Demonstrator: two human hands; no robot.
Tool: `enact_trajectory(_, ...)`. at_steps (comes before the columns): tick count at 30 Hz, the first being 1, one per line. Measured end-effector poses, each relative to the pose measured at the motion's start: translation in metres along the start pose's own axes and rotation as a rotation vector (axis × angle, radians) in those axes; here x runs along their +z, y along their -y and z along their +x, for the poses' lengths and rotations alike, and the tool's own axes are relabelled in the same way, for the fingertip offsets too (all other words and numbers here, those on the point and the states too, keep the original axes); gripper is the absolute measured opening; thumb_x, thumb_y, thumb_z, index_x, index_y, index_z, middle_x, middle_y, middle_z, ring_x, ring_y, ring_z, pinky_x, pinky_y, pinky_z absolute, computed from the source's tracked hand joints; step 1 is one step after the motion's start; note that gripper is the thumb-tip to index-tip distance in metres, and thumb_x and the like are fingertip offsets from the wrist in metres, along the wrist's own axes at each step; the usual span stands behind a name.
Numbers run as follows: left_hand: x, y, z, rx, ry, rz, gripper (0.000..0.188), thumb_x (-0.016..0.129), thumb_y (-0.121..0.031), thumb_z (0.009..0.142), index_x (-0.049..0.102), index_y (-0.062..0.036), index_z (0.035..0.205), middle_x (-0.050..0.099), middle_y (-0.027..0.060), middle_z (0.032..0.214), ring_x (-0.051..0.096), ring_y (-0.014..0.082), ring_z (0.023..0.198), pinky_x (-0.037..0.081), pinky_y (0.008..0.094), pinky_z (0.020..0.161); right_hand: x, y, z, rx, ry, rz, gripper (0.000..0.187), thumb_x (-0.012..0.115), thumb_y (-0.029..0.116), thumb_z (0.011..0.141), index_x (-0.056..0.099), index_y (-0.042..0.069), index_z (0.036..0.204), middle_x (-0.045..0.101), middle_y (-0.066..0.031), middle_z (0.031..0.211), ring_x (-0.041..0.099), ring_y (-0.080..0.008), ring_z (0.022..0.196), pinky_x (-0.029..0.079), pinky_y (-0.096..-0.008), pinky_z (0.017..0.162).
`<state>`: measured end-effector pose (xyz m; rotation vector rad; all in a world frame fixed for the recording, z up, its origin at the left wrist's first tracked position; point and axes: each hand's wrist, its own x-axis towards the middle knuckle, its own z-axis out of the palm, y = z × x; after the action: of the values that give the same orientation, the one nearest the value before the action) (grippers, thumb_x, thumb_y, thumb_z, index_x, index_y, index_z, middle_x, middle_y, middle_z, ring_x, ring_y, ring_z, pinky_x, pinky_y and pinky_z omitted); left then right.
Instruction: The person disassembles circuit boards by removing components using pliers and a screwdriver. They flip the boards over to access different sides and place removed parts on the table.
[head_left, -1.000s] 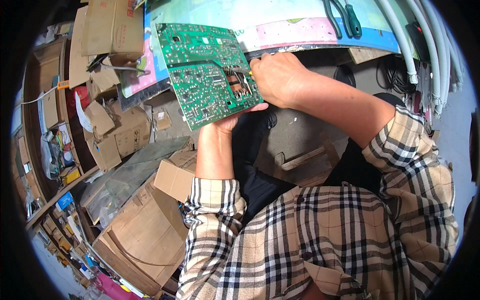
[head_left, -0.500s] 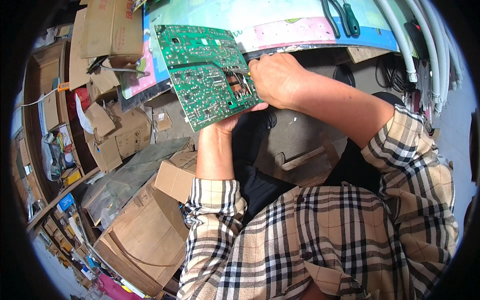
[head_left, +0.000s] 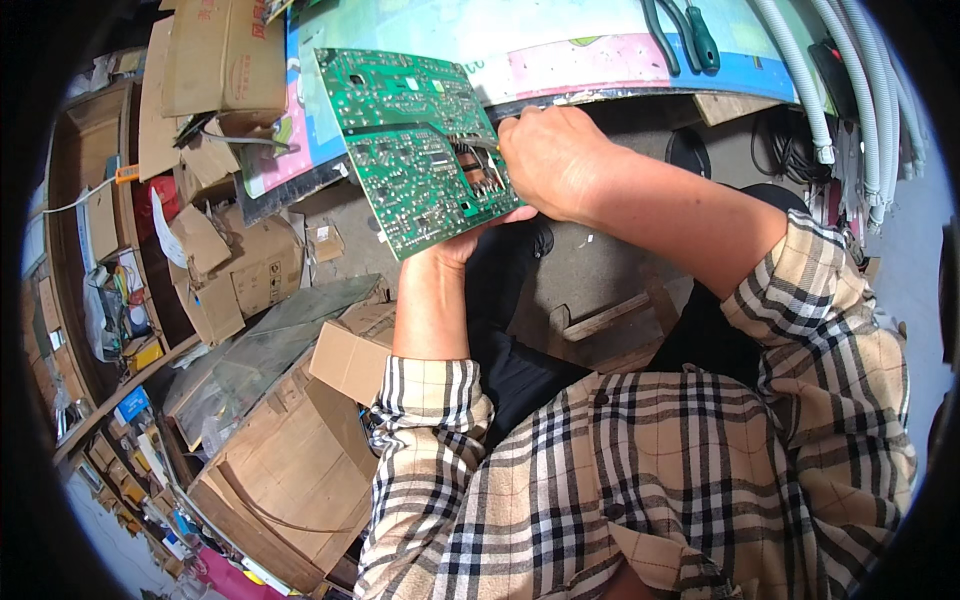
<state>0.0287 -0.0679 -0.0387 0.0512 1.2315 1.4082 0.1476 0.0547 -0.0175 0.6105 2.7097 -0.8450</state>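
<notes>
A left hand [head_left: 460, 245] grips the lower edge of a tilted green circuit board [head_left: 395, 140] at the worktop [head_left: 580, 68], as the right hand [head_left: 556, 162] closes around a slim tool [head_left: 483, 143], mostly hidden, near a coppery section [head_left: 472, 173]; steady support and light pressure should spare the solder joints [head_left: 412, 218]. Beyond lie pliers [head_left: 658, 42] and a green-handled screwdriver [head_left: 705, 45].

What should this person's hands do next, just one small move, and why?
Perhaps the right hand should ease the slim metal tool slightly along the copper-coloured patch: the tool lies beside it, and the left hand supports the green circuit board from below.
</notes>
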Motion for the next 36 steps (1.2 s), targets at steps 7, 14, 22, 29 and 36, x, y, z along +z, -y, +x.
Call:
enact_trajectory(7, 0.013, 0.000, -0.002, 0.059, -0.093, 0.131, 0.046, 0.059, -0.036, 0.091, 0.052, -0.0044, 0.123, 0.063, 0.0148, 0.113, 0.066, 0.0302, 0.094, 0.062, 0.0477, 0.059, 0.000, -0.005, -0.003, -0.085, -0.078, -0.069, 0.030, 0.068, 0.016, 0.076, 0.062, -0.003, 0.098, 0.066, -0.0195, 0.094, 0.066, -0.0329, 0.091, 0.053, -0.0400, 0.079)
enact_trajectory(14, 0.000, 0.002, -0.003, 0.018, -0.085, 0.041, 0.046, 0.058, -0.037, 0.091, 0.052, -0.0043, 0.123, 0.063, 0.0154, 0.113, 0.066, 0.0320, 0.096, 0.061, 0.0531, 0.062, 0.013, -0.005, 0.005, -0.109, -0.108, -0.062, 0.024, 0.064, 0.013, 0.075, 0.064, -0.002, 0.094, 0.065, -0.0209, 0.094, 0.066, -0.0347, 0.086, 0.054, -0.0411, 0.075)
enact_trajectory(22, -0.027, -0.001, 0.012, -0.105, 0.125, -0.143, 0.055, 0.051, -0.046, 0.092, 0.048, -0.0040, 0.128, 0.061, 0.0178, 0.119, 0.062, 0.0421, 0.103, 0.047, 0.0762, 0.075, -0.016, -0.001, -0.004, -0.088, -0.042, -0.036, 0.021, 0.058, 0.013, 0.079, 0.065, -0.002, 0.091, 0.067, -0.0209, 0.089, 0.068, -0.0355, 0.083, 0.054, -0.0429, 0.074)
enact_trajectory(29, -0.027, -0.007, 0.011, -0.221, 0.327, -0.398, 0.067, 0.044, -0.055, 0.092, 0.044, -0.0034, 0.133, 0.057, 0.0225, 0.125, 0.059, 0.0489, 0.104, 0.045, 0.0780, 0.075, 0.004, -0.011, 0.003, -0.143, -0.226, 0.020, 0.022, 0.063, 0.016, 0.078, 0.065, -0.003, 0.090, 0.067, -0.0217, 0.087, 0.067, -0.0359, 0.082, 0.054, -0.0439, 0.073)
enact_trajectory(36, -0.022, -0.010, 0.009, -0.278, 0.416, -0.597, 0.078, 0.038, -0.058, 0.093, 0.037, 0.0079, 0.135, 0.047, 0.0421, 0.123, 0.050, 0.0625, 0.107, 0.044, 0.0758, 0.078, -0.009, -0.011, -0.006, -0.057, -0.076, -0.042, 0.017, 0.066, 0.017, 0.078, 0.071, 0.004, 0.087, 0.070, -0.0151, 0.090, 0.068, -0.0294, 0.092, 0.052, -0.0388, 0.081)
